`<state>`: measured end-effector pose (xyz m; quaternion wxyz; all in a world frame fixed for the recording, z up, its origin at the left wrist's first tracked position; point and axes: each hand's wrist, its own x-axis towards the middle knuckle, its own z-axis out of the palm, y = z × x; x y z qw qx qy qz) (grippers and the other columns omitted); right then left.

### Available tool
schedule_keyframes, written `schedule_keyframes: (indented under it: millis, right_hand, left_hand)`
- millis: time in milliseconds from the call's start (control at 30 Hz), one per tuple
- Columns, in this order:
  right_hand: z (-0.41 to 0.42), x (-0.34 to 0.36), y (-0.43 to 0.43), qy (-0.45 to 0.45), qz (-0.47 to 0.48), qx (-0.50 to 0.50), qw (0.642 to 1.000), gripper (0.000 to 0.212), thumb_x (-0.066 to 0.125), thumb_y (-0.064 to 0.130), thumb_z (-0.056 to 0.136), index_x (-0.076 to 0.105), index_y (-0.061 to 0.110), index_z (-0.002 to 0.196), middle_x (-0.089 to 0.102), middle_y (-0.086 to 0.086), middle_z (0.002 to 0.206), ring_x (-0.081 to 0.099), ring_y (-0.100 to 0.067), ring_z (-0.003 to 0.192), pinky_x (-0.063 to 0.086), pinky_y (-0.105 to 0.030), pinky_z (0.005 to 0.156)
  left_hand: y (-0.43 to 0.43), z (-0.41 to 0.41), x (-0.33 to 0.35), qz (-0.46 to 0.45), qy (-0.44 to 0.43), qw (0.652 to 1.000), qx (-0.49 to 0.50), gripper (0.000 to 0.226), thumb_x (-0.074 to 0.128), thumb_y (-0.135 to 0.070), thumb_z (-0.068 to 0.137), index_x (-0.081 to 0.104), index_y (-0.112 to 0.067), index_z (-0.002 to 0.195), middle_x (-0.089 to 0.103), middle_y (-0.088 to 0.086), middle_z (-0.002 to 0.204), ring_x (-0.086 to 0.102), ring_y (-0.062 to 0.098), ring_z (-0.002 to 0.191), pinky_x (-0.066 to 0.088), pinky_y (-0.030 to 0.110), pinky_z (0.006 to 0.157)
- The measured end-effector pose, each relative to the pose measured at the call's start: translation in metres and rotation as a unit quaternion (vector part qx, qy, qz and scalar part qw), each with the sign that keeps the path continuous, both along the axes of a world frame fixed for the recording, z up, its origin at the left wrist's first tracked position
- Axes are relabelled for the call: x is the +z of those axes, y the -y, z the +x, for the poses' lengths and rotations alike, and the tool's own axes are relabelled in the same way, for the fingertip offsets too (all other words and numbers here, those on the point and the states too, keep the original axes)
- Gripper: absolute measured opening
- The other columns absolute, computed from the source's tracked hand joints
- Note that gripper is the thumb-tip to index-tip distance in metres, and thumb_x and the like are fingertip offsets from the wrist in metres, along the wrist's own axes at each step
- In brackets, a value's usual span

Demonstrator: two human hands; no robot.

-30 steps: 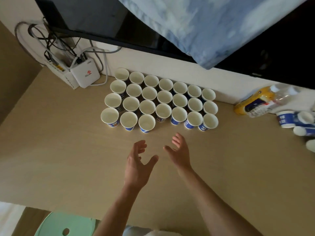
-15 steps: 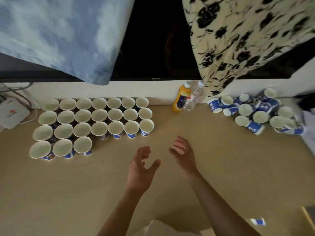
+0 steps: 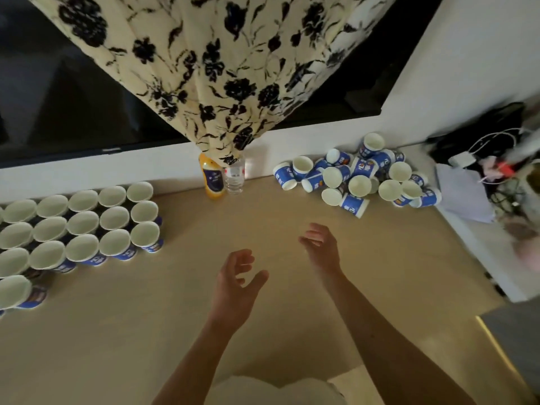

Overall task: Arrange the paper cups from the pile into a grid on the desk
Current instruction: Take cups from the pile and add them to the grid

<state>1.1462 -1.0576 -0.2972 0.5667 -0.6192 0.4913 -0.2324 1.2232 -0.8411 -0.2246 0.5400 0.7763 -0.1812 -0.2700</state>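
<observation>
A loose pile of blue-and-white paper cups [image 3: 358,178] lies tumbled at the back right of the beige desk [image 3: 292,317], most on their sides. At the left, a grid of upright cups [image 3: 84,226] stands in rows, running off the left edge. My left hand [image 3: 235,283] hovers over the desk's middle with loosely curled fingers and holds nothing. My right hand [image 3: 321,248] hovers a little farther right and forward, fingers relaxed, also holding nothing. Both hands lie between the grid and the pile, well short of the pile.
An orange juice bottle [image 3: 211,178] and a clear water bottle [image 3: 234,178] stand against the back wall between grid and pile. A floral cloth [image 3: 204,68] hangs above them. Cables and clutter [image 3: 496,176] sit on a white surface at the far right.
The view has swung right: the grid slid to the left edge and the pile came into view. Both hands stayed empty and moved rightward with the view.
</observation>
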Motion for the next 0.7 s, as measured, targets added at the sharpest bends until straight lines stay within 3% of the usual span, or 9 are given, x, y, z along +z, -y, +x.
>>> schedule_keyframes:
  millis: [167, 267, 467, 567, 700]
  right_hand:
    - [-0.031, -0.021, 0.081, -0.031, 0.018, -0.103, 0.994, 0.043, 0.076, 0.013, 0.085, 0.059, 0.013, 0.124, 0.069, -0.011, 0.109, 0.066, -0.026, 0.095, 0.055, -0.041, 0.091]
    - [-0.037, -0.026, 0.124, -0.053, 0.064, -0.124, 0.989, 0.047, 0.066, 0.019, 0.085, 0.054, 0.012, 0.131, 0.066, -0.010, 0.116, 0.064, -0.026, 0.096, 0.056, -0.042, 0.089]
    - [-0.040, -0.042, 0.169, -0.102, 0.082, -0.122, 0.984, 0.050, 0.064, 0.017, 0.087, 0.048, 0.008, 0.133, 0.060, -0.012, 0.116, 0.062, -0.034, 0.108, 0.053, -0.045, 0.095]
    - [-0.033, -0.048, 0.174, -0.117, 0.043, -0.144, 0.982, 0.054, 0.074, 0.020, 0.082, 0.055, 0.005, 0.130, 0.063, -0.014, 0.124, 0.062, -0.034, 0.113, 0.051, -0.042, 0.097]
    - [-0.027, -0.051, 0.183, -0.119, 0.026, -0.141, 0.983, 0.052, 0.075, 0.025, 0.082, 0.060, 0.002, 0.126, 0.064, -0.016, 0.125, 0.062, -0.034, 0.114, 0.045, -0.033, 0.086]
  left_hand:
    - [0.028, -0.022, -0.003, 0.015, -0.008, 1.000, -0.003, 0.036, 0.080, -0.018, 0.083, 0.061, -0.027, 0.112, 0.069, -0.009, 0.111, 0.066, 0.008, 0.102, 0.056, 0.039, 0.085]
    - [0.037, -0.029, -0.004, 0.027, -0.010, 1.000, 0.000, 0.034, 0.080, -0.015, 0.083, 0.061, -0.030, 0.107, 0.070, -0.009, 0.109, 0.067, 0.008, 0.100, 0.057, 0.041, 0.086]
    - [0.048, -0.034, -0.003, 0.034, -0.013, 0.999, 0.004, 0.033, 0.079, -0.012, 0.083, 0.063, -0.030, 0.106, 0.071, -0.008, 0.107, 0.069, 0.011, 0.099, 0.059, 0.041, 0.086]
    - [0.050, -0.034, -0.002, 0.036, -0.013, 0.999, 0.008, 0.032, 0.079, -0.012, 0.084, 0.064, -0.029, 0.106, 0.071, -0.009, 0.107, 0.069, 0.010, 0.099, 0.059, 0.038, 0.084]
    - [0.054, -0.037, 0.000, 0.041, -0.011, 0.999, 0.016, 0.031, 0.078, -0.012, 0.084, 0.064, -0.029, 0.106, 0.072, -0.007, 0.107, 0.069, 0.004, 0.097, 0.058, 0.032, 0.083]
